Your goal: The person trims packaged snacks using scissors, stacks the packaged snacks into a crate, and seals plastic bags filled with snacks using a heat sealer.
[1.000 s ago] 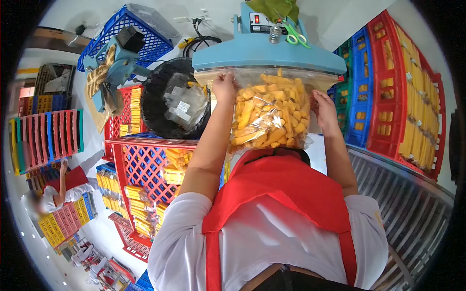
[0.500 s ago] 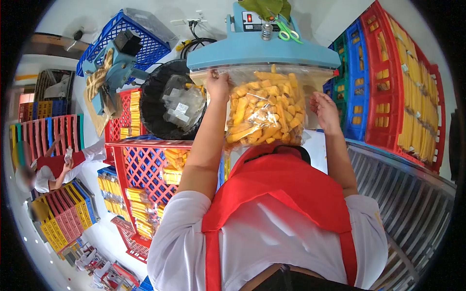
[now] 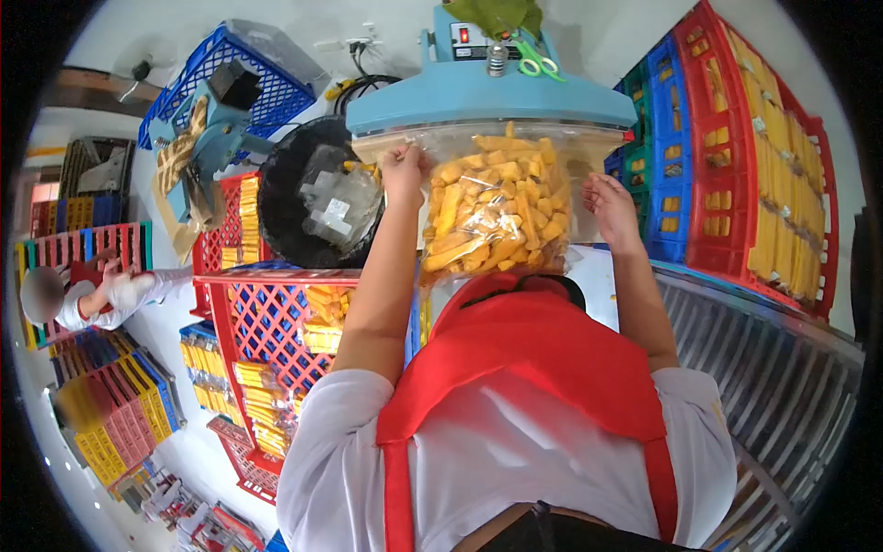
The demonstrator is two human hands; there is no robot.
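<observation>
A clear plastic bag of yellow-orange pieces [image 3: 501,207] hangs with its top edge at the front of a blue sealing machine [image 3: 487,99]. My left hand [image 3: 403,170] pinches the bag's upper left corner. Beside the bag's right edge is my right hand [image 3: 609,204], its fingers loosely curled and apart, with nothing visible in them. Green scissors [image 3: 538,63] and a green cloth [image 3: 497,14] lie on top of the machine.
A black bin [image 3: 285,198] with clear plastic stands left of the bag, near a second blue machine [image 3: 216,138]. Red crates [image 3: 727,138] of yellow packs are stacked at right. Another person [image 3: 92,294] is at far left.
The machine, bag and both my hands sit slightly further left in view. My right hand has come away from the bag's edge. The other person at far left has changed posture.
</observation>
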